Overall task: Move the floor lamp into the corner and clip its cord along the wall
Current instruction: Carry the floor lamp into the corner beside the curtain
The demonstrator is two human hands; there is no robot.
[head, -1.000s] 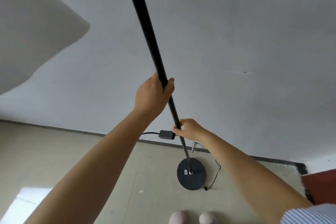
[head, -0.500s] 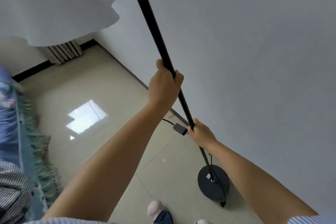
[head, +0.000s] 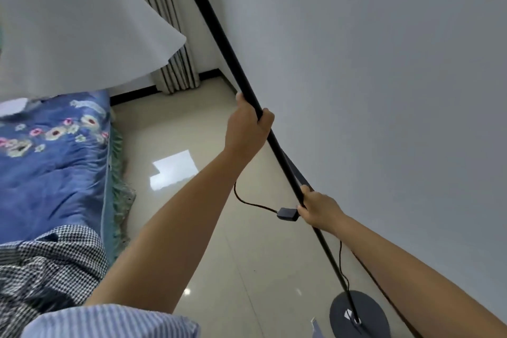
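Gripping the black lamp pole [head: 219, 33], my left hand [head: 248, 125] is wrapped tight around it high up, and my right hand [head: 319, 211] is clenched on it lower down. Just left of the right hand hangs the cord [head: 247, 202] with its switch box [head: 287, 214]. The round base [head: 359, 315] sits below the right hand, near the white wall [head: 384, 90]. The white lampshade [head: 71, 27] is left of the pole, above a blue floral bedspread [head: 55, 151].

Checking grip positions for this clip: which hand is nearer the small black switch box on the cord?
Right. The right hand grips the pole just beside the switch box; the left hand grips well higher.
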